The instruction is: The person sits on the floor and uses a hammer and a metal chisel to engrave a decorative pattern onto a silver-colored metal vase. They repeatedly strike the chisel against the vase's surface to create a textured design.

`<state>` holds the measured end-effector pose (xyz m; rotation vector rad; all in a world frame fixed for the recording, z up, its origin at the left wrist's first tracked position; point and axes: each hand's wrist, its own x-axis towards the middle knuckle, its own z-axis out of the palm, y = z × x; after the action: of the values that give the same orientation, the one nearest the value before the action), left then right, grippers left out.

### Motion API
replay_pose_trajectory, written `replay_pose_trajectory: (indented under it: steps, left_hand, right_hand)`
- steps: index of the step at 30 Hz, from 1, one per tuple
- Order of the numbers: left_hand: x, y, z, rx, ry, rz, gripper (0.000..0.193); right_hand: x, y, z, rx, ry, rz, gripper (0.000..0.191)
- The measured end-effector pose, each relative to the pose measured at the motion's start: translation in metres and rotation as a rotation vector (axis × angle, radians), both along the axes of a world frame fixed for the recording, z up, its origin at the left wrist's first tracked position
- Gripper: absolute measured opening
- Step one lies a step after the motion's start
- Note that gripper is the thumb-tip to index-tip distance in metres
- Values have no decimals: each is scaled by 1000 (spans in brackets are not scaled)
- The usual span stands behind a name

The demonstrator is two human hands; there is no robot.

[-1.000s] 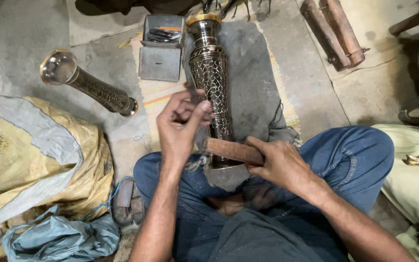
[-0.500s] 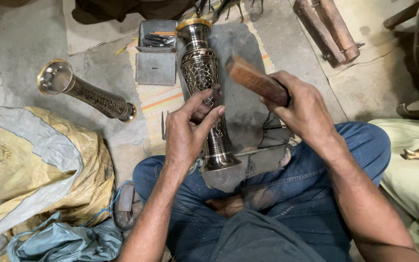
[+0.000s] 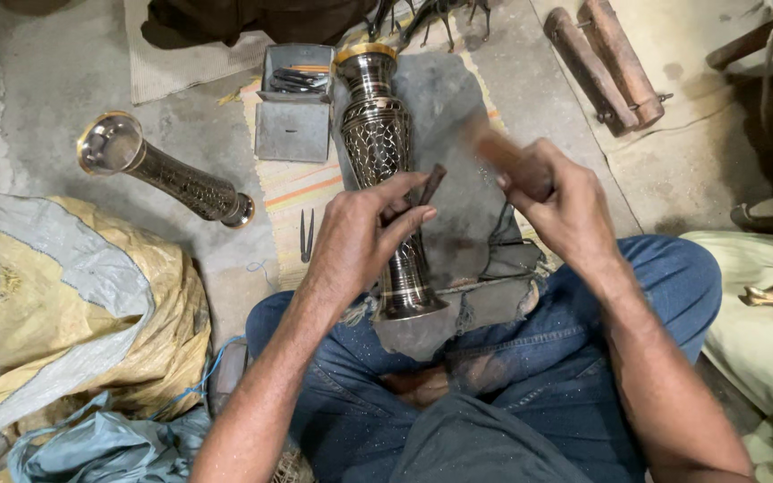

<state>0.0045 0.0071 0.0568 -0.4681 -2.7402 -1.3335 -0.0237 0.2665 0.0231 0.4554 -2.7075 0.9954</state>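
On a bare concrete floor (image 3: 38, 80) the person sat cross-legged. One left hand (image 3: 364, 237) pinched a small dark chisel (image 3: 429, 185) against one patterned metal vase (image 3: 382, 170) lying on grey cloth (image 3: 467, 224) over the lap. One right hand (image 3: 561, 201) was closed round a wooden mallet (image 3: 498, 150). A second vase (image 3: 163, 170), one metal box (image 3: 294, 103) and two wooden rollers (image 3: 606, 63) lay around.

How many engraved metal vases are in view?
2. One vase lies on the grey pad in front of the person, under the left hand; the other vase lies on the floor to the left. More may be hidden.
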Motion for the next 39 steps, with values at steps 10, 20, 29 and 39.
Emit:
replay_pose_trajectory:
  steps: [10, 20, 29, 39]
  left_hand:
    - [-8, -1, 13, -161, -91, -210, 36]
    - [-9, -6, 15, -148, 39, -270, 36]
    - [-12, -3, 18, -230, -45, -246, 37]
    - [-6, -6, 14, -209, -32, -265, 37]
  right_hand:
    - [28, 0, -36, -162, -58, -155, 34]
    - [28, -9, -32, -336, -147, -246, 26]
    - [27, -11, -29, -7, 128, -122, 32]
    - [32, -10, -45, -186, -45, -279, 26]
